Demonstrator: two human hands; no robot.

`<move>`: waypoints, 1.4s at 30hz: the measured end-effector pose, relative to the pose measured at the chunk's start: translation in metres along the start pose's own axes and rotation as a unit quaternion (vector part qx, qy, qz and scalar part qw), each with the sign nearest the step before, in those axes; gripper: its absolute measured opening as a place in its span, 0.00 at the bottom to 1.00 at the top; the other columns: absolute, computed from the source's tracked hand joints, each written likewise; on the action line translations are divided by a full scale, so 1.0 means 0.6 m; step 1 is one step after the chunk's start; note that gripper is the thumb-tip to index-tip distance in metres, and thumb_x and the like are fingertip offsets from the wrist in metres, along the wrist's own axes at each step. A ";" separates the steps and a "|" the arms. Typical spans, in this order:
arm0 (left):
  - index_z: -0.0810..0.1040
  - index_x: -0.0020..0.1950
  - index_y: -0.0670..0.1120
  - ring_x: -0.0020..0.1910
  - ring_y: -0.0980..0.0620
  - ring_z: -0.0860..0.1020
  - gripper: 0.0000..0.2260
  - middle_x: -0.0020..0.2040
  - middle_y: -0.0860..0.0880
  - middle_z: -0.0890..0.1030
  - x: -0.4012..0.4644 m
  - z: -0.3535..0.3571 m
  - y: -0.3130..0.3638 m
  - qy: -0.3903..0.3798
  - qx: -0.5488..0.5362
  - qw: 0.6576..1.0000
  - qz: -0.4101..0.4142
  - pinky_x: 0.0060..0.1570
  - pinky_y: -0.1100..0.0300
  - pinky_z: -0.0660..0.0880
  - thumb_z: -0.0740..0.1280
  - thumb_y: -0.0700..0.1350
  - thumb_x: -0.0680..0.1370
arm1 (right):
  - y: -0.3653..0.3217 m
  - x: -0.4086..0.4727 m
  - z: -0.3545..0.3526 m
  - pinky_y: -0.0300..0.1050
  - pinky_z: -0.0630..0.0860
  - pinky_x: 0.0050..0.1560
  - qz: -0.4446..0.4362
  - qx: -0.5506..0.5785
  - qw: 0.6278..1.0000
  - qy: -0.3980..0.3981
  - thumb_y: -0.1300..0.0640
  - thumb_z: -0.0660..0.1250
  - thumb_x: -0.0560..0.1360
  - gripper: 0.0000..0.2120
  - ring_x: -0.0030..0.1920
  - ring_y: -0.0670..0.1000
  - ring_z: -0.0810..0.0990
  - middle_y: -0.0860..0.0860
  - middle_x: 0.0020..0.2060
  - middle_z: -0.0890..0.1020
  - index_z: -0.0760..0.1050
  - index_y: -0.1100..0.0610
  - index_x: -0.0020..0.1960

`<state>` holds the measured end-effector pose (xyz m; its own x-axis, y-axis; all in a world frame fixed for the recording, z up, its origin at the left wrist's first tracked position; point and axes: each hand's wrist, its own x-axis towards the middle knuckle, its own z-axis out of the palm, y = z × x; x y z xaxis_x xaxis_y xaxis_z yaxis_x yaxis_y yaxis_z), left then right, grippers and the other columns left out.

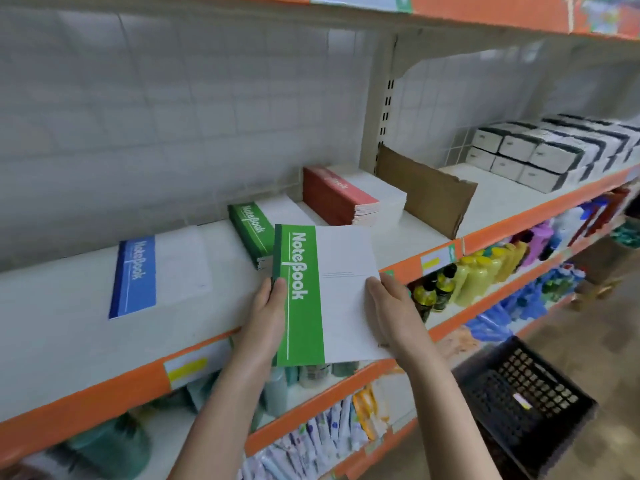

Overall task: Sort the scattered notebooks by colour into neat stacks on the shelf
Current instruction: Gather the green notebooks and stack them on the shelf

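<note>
Both bare forearms reach up from six o'clock, and between them the left hand (266, 306) and right hand (388, 303) hold a green-and-white paper notebook (332, 292) by its two lower edges. Left thumb curls over the green spine strip; right thumb lies flat on the white cover, its fingers hidden beneath. That notebook hangs over the front lip of the long white shelf with an orange edge (79, 341), which runs from eight o'clock to three o'clock. At two o'clock sit wrapped white-and-black boxed packs (540, 150), with a brown cardboard divider (429, 188) just inboard of them. At twelve o'clock rests a red notebook stack (343, 199); just ahead of the held notebook, a green notebook stack (251, 226); at ten o'clock, a blue-and-white notebook (145, 271). A black perforated plastic crate (526, 400) stands at four o'clock.
</note>
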<state>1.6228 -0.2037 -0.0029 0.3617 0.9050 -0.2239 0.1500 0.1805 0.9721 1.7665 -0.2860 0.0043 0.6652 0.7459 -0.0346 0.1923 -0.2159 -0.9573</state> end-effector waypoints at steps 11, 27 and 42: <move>0.61 0.76 0.48 0.67 0.52 0.68 0.22 0.74 0.50 0.66 0.071 -0.024 0.041 0.158 -0.049 0.986 -0.021 0.59 0.62 0.64 0.56 0.52 0.82 | -0.032 0.134 0.069 0.46 0.67 0.43 -0.038 -0.016 0.994 -0.101 0.57 0.54 0.80 0.16 0.43 0.55 0.72 0.63 0.42 0.75 0.70 0.71 0.50; 0.80 0.48 0.48 0.46 0.49 0.83 0.11 0.42 0.50 0.85 0.138 -0.042 0.071 0.158 0.029 0.986 -0.034 0.54 0.51 0.77 0.60 0.49 0.81 | -0.052 0.251 0.097 0.46 0.66 0.41 -0.054 -0.011 0.983 -0.175 0.57 0.55 0.80 0.13 0.39 0.52 0.70 0.57 0.39 0.72 0.71 0.66 0.45; 0.78 0.43 0.34 0.37 0.41 0.79 0.14 0.42 0.34 0.81 0.214 -0.019 0.071 0.267 0.144 0.952 0.020 0.39 0.54 0.72 0.61 0.43 0.79 | -0.053 0.341 0.122 0.46 0.70 0.41 -0.139 -0.201 0.954 -0.172 0.56 0.58 0.78 0.09 0.43 0.59 0.76 0.54 0.38 0.76 0.68 0.59 0.41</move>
<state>1.6649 -0.0752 0.0107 -0.1363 0.9897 -0.0433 0.4208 0.0974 0.9019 1.8440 -0.0805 0.0065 0.2846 0.9575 0.0470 0.6345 -0.1514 -0.7579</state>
